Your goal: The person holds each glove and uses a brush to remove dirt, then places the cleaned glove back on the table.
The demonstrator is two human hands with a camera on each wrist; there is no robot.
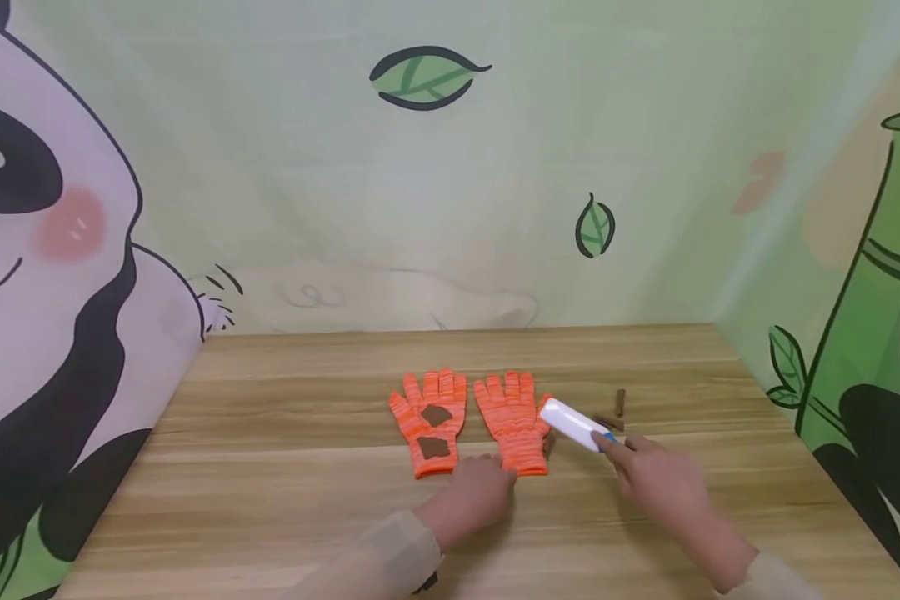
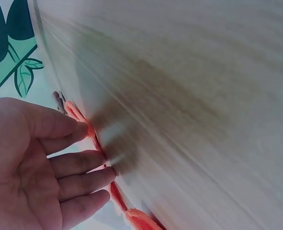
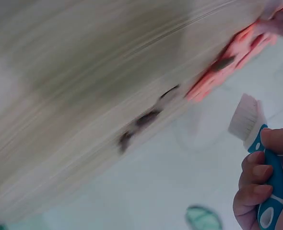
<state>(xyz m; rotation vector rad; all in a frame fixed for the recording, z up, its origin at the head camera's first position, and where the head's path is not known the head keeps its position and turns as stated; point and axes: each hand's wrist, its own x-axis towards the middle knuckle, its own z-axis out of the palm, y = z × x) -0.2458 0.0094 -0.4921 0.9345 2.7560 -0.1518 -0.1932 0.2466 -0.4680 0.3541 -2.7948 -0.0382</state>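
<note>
A pair of orange knitted gloves lies flat on the table. Two brown patches mark the left glove (image 1: 448, 400), and a brown piece (image 3: 223, 63) is at the side of the right glove (image 1: 513, 417). My left hand (image 1: 483, 486) rests its fingertips on the cuff edge of the right glove; in the left wrist view its fingers (image 2: 86, 182) are fairly straight. With my right hand (image 1: 656, 479) I grip the blue handle of a brush (image 3: 273, 179). The brush's white head (image 1: 572, 425) is over the thumb side of the right glove, its bristles seen in the right wrist view.
Small brown pieces (image 1: 620, 402) lie on the wooden table (image 1: 285, 467) right of the gloves. Behind the table hangs a pale green backdrop (image 1: 307, 167) printed with a panda, leaves and bamboo.
</note>
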